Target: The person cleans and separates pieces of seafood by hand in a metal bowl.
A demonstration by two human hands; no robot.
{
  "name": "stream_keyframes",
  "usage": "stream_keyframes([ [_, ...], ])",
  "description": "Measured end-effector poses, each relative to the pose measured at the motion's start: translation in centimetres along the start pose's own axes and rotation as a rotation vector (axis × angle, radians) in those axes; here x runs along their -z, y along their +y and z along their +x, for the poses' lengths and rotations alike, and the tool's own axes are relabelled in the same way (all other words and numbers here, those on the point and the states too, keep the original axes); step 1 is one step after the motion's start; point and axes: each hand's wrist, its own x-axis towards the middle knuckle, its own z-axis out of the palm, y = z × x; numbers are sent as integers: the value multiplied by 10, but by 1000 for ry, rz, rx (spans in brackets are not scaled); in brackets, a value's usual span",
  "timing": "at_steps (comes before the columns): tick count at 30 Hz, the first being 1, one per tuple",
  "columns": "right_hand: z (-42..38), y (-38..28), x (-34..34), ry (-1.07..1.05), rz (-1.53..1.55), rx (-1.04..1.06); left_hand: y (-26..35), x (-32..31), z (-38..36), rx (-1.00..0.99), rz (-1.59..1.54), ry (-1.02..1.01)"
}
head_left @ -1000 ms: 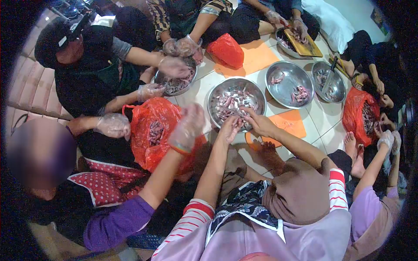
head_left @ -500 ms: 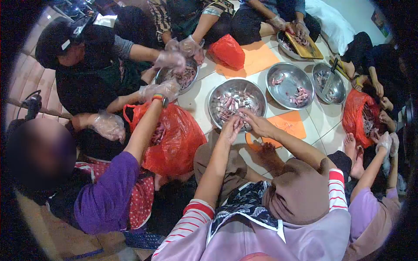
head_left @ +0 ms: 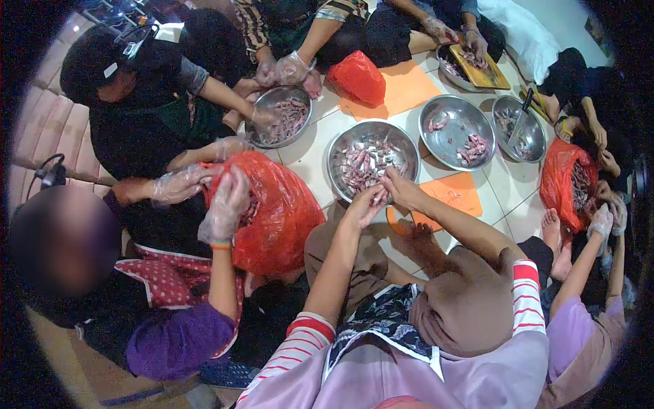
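At the bottom centre of the frame, red-and-white striped sleeves (head_left: pixel 308 341) lead up to the person's bare hands. The left hand (head_left: pixel 366 206) and right hand (head_left: pixel 403 191) meet at the near rim of a steel bowl (head_left: pixel 373 129), fingers bent and drawn in close; whether a piece is pinched between them is too small to tell. Pale pinkish pieces (head_left: pixel 363 163) lie in that bowl, just right of the frame's middle. An orange sheet (head_left: pixel 455 194) lies on the tiled floor (head_left: pixel 505 176) to its lower right. At centre left, a co-worker's gloved hands are at a red plastic bag (head_left: pixel 293 221). Beyond, right of centre, a wider-spaced few pieces sit in another bowl (head_left: pixel 458 128); a knife (head_left: pixel 520 121) lies across the next bowl. At the upper right, a yellow cutting board (head_left: pixel 495 75) rests on a bowl.
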Motion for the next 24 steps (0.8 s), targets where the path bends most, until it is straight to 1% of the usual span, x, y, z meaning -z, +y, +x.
stream_keyframes([
  [2, 7, 5, -3, 38, 100, -7, 1, 6, 4, 64, -68, -82],
  [3, 11, 6, -1, 39, 100, -8, 2, 6, 3, 65, -68, -82],
  [5, 16, 10, 5, 104, 215, -108, 4, 4, 2, 33, -44, -80],
  [6, 13, 7, 9, 106, 214, -108, 5, 1, 1, 33, -43, -82],
  [8, 8, 0, 19, 103, 373, -156, 6, -4, -1, -67, -86, -4],
  [9, 8, 6, 13, 197, 344, -43, 6, -3, 0, -70, -89, -3],
  [10, 10, 12, 10, 193, 342, -42, 5, -1, 3, -130, -86, 28],
  [11, 11, 18, 6, 153, 291, 7, 5, 2, 6, -190, -84, 60],
  [12, 12, 21, 5, 113, 240, 55, 5, 3, 7, -192, -88, 61],
  [13, -1, -1, 10, 56, 293, 43, 5, 5, 9, -189, -115, 79],
  [14, -1, 0, 5, 53, 292, 43, 5, 7, 10, -186, -142, 97],
  [16, 0, -4, -1, 96, 140, 196, 0, 16, 16, -183, -149, 77],
  [17, -4, -4, -3, 149, 53, 236, -2, 20, 19, -179, -154, 55],
  [20, 1, 12, -10, 118, 41, 189, 2, 12, 12, -168, -94, 50],
  [21, -1, 8, -7, 116, 40, 190, 3, 12, 10, -170, -96, 51],
  [23, -6, -6, 3, 26, 62, 145, 4, 12, 9, -142, -110, 25],
  [24, -6, -7, 4, 25, 61, 145, 4, 13, 10, -142, -111, 25],
])
